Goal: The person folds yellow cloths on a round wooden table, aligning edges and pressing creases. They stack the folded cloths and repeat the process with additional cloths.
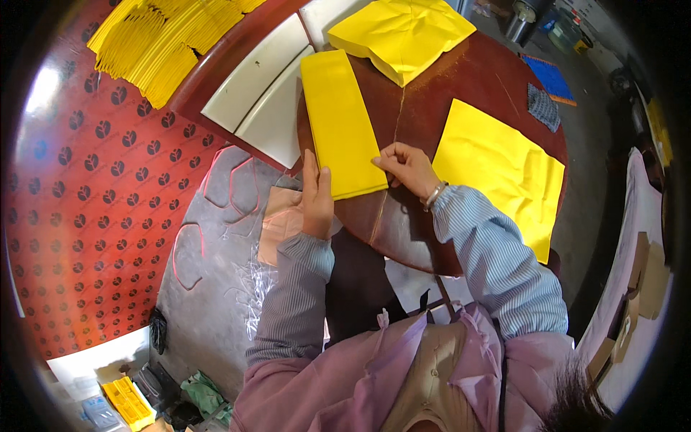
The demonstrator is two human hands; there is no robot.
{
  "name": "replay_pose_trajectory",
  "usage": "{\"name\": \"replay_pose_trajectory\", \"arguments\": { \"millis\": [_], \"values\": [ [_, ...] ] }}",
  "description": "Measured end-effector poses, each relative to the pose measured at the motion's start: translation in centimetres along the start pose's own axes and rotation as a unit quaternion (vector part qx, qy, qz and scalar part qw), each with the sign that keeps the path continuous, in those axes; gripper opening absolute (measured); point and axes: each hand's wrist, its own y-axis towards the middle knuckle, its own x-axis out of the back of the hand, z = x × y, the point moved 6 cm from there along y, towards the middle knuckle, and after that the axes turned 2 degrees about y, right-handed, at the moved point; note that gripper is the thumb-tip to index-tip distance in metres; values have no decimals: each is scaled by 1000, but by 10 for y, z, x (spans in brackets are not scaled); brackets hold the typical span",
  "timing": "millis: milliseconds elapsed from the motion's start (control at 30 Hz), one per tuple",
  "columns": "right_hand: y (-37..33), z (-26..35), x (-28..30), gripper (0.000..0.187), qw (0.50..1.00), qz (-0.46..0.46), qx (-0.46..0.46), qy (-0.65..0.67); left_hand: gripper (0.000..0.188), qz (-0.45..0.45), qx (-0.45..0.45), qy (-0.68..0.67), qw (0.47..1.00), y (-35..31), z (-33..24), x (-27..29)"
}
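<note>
A long, folded yellow sheet [344,122], smooth and cloth-like, lies at the left side of the round brown table. My left hand [317,198] holds its lower left edge, the thumb on top and the straight fingers along the side. At the lower right edge, my right hand [409,167] pinches the sheet between thumb and forefinger, the other fingers curled. To the right of that hand is a creased, unfolded yellow sheet [500,169]. Another creased yellow sheet [403,36] lies at the table's far side.
Many folded yellow pieces [155,47] are stacked at the upper left on a red patterned board [108,180]. White drawer-like panels [255,72] adjoin the round table [489,79]. A grey cloth [543,108] and a blue item [551,78] are at the right. Red cords [232,189] lie on the floor.
</note>
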Motion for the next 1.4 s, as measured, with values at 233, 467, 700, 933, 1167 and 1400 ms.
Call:
{"name": "replay_pose_trajectory", "arguments": {
  "millis": [233,467,700,933,1167,1400],
  "values": [
    [1,1,4,26,997,-25,-38,-69,63,4,-20,44,999,0,6,-9],
    [4,-1,2,23,1000,-17,-10,-22,60,0,-161,257,953,-5,-7,-8],
    [5,-7,4,25,999,-21,-7,44,61,-10,-117,297,948,-12,-22,-7],
    [-16,6,12,24,993,-92,37,60,51,-73,-208,262,940,-26,-43,-10],
    [-124,15,96,18,973,-137,172,-65,29,-112,-301,372,871,-88,-83,-7],
    [-248,-19,269,40,764,-350,123,-528,19,42,-235,245,939,-146,-65,-102]
  ]
}}
